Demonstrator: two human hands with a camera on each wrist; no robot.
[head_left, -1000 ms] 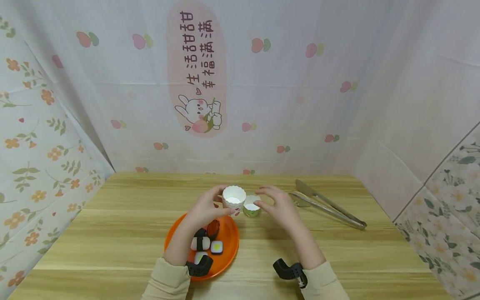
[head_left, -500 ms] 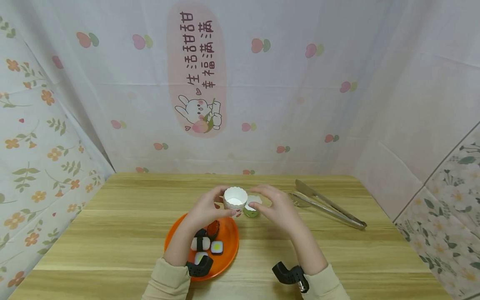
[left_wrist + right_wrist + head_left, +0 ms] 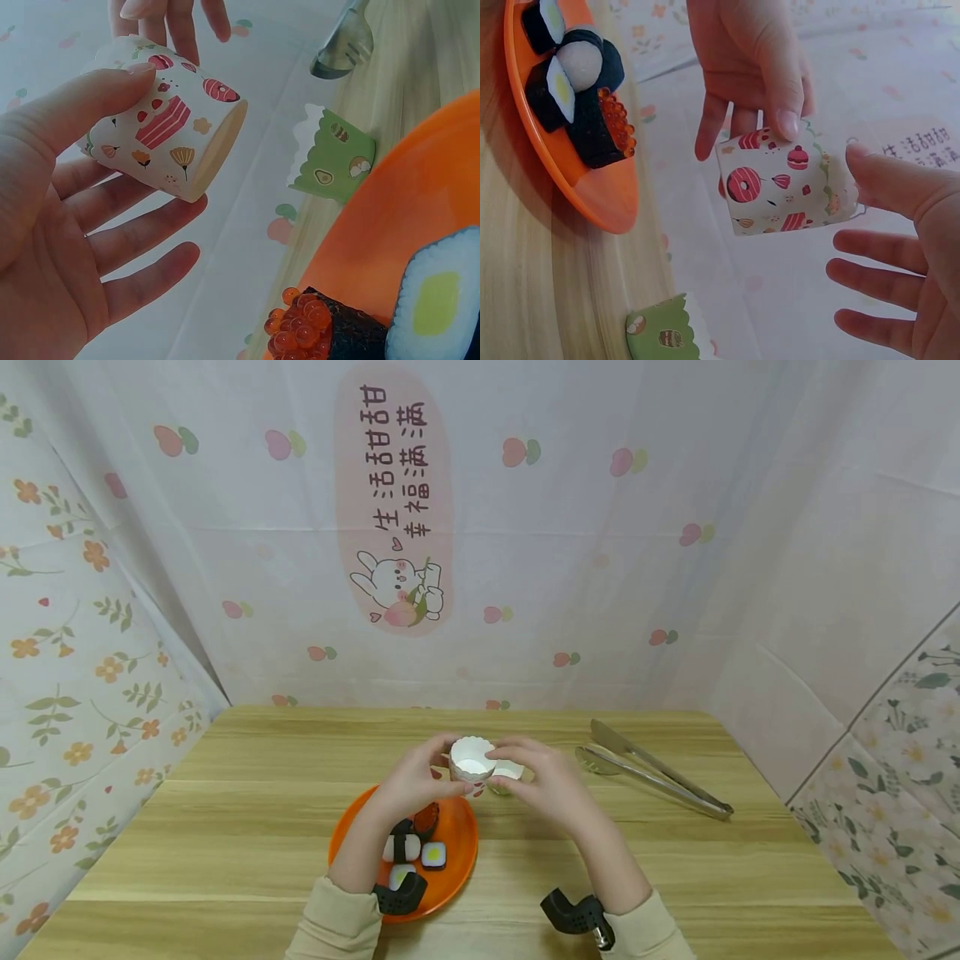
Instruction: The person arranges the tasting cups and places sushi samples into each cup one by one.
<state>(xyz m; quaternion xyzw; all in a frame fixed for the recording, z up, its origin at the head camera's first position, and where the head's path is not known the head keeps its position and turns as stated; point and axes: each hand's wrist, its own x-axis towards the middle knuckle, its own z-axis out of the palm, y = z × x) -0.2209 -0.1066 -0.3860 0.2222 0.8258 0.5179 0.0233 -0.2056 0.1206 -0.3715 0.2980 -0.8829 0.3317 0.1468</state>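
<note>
A white paper baking cup (image 3: 161, 120) printed with pink cakes and doughnuts is held in my left hand (image 3: 416, 775), thumb on one side and fingers on the other. Its scalloped mouth faces up in the head view. My right hand (image 3: 546, 777) is at the cup's right side, a fingertip overlapping the rim and the other fingers spread, as the right wrist view shows. Behind them on the table stands a green baking cup (image 3: 334, 157) with an avocado print, partly hidden by my right hand in the head view.
Left of the middle, under my left forearm, is an orange plate (image 3: 459, 881) with several sushi pieces, among them a roe-topped roll (image 3: 426, 818). Metal tongs (image 3: 660, 772) lie at the right on the wooden table (image 3: 712, 877). Patterned curtains (image 3: 585, 568) close off the back and sides.
My right hand has moved left to the printed cup's rim, covering more of the green cup. The held cup has shifted slightly right.
</note>
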